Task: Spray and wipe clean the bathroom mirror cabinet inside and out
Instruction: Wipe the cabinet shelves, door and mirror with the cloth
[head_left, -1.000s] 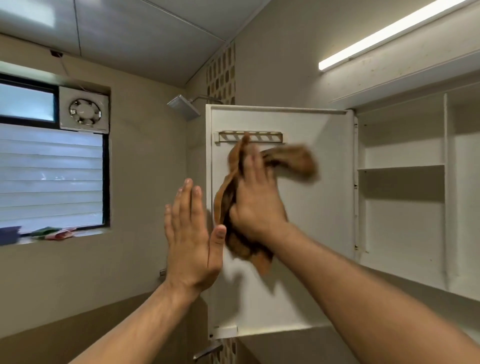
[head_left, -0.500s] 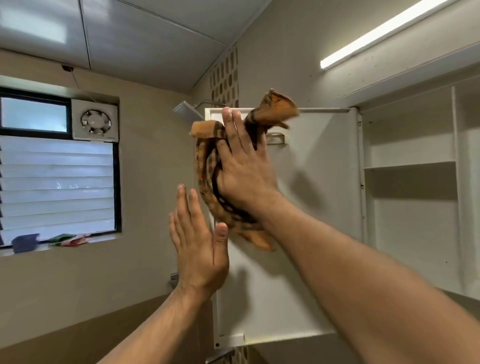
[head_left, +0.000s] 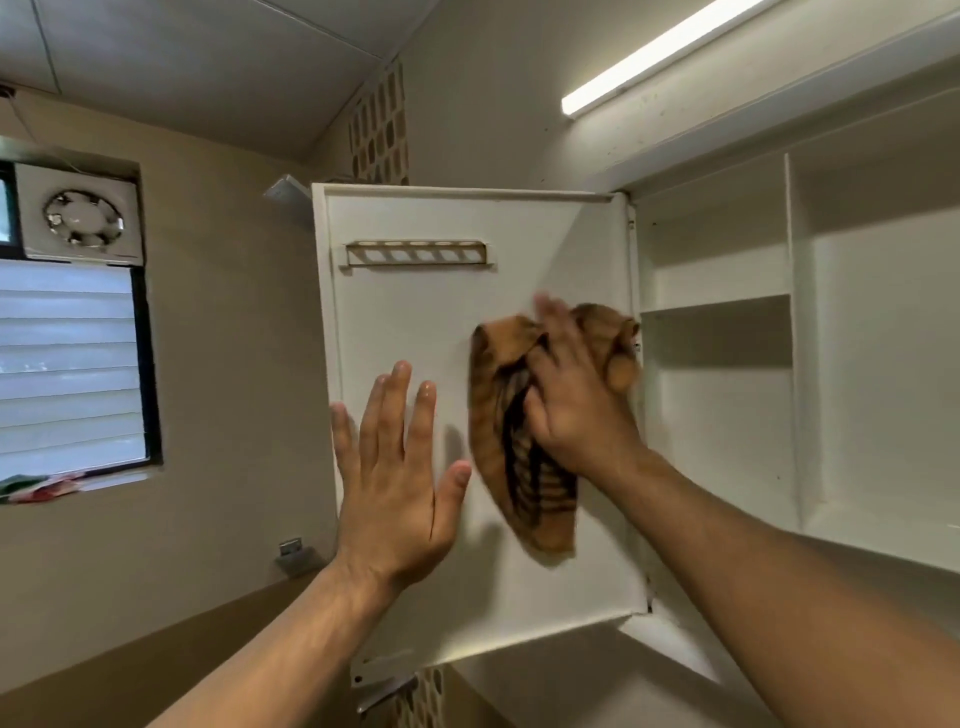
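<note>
The white cabinet door stands swung open, its inner face toward me, with a slotted holder rail near its top. My right hand presses a brown striped cloth flat against the door's inner face, close to the hinge side. My left hand is held flat, fingers straight, against the door's left part. The cabinet interior with its white shelves lies open at the right.
A tube light runs above the cabinet. A shower head pokes out behind the door's top left corner. An exhaust fan and a louvred window are on the left wall.
My right hand has swept the cloth from the door's top left corner down and right to the hinge side. The left hand has shifted a little onto the door's face.
</note>
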